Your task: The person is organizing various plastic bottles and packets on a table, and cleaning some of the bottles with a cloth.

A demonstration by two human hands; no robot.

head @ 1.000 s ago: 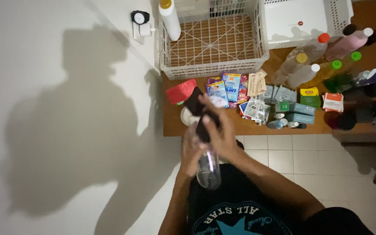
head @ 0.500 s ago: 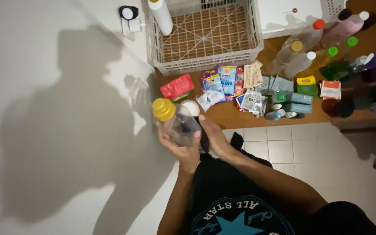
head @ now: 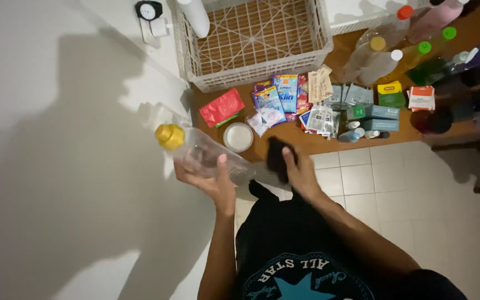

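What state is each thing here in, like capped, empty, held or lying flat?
clear bottle: yellow cap on, tilted, held by left hand
dark cloth: gripped in right hand
white basket: empty
sachets: lying flat on table
round white lid: lying flat

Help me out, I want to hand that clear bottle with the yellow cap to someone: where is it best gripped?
Probably round the clear body. The clear bottle lies tilted in the left hand, which cups it from below; its yellow cap points up-left. Come from above, mid-body, clear of those fingers.
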